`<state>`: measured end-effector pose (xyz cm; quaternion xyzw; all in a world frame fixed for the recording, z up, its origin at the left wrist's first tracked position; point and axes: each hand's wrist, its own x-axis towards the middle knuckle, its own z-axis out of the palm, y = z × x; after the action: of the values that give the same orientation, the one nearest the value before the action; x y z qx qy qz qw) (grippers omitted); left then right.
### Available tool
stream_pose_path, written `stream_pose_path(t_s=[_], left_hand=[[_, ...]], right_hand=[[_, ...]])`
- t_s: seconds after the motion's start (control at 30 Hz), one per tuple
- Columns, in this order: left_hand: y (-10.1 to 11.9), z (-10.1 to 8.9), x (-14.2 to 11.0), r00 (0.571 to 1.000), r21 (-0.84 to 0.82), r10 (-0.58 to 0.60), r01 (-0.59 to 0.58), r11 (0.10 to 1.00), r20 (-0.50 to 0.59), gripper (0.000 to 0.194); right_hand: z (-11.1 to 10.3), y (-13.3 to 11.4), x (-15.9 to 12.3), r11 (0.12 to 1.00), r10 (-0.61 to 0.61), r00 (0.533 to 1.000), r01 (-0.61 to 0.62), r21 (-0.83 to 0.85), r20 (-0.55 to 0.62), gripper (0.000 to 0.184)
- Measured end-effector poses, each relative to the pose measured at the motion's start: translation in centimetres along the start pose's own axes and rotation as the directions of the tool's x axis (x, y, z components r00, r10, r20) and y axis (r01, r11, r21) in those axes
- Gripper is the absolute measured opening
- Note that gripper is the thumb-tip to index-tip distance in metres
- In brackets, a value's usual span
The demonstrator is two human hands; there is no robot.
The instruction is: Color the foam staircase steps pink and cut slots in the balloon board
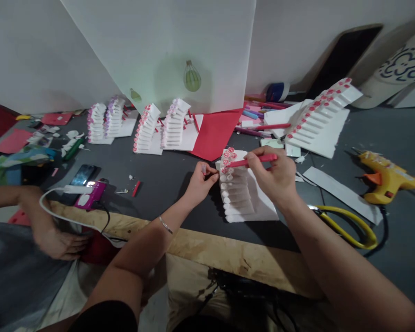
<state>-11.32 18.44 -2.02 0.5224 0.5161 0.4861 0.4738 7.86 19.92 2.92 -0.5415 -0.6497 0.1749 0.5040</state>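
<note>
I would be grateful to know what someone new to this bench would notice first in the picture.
Probably the red pen in the right hand, its tip at the red-marked upper end of a ridged white piece near the centre. The bright yellow glue gun at the far right and the red sheet beyond the piece would likely come next.

Pen (241,163) smooth plastic; bangle (165,225) shiny metal; table edge (228,256) rough wood.

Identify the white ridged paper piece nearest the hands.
The front piece, nearest the wooden edge: the right hand holds a red pen over it; the other ridged pieces are farther back.
</note>
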Motion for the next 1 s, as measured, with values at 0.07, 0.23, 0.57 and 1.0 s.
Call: stream_pose_path(t_s=[0.07,0.23,0.57,1.0], left_hand=[[0.02,-0.01,0.00,1.000,0.006,0.001,-0.001,1.000,-0.001,0.032],[-0.05,-0.01,0.00,1.000,-0.018,0.009,-0.009,1.000,0.016,0.031],[-0.40,-0.09,0.13,1.000,-0.009,0.013,-0.013,1.000,0.021,0.032],[-0.37,-0.17,-0.06,1.000,-0.021,-0.003,0.004,1.000,0.029,0.033]], right_hand=[[-0.08,0.06,0.04,1.000,0.013,1.000,-0.013,0.003,-0.018,0.024],[0.06,-0.01,-0.07,0.996,-0.087,0.994,0.085,0.036,0.059,0.021],[-0.04,0.02,-0.07,0.991,-0.131,0.990,0.130,0.030,0.057,0.020],[-0.14,0.05,-0.12,0.996,-0.095,0.995,0.095,-0.005,-0.011,0.022]])
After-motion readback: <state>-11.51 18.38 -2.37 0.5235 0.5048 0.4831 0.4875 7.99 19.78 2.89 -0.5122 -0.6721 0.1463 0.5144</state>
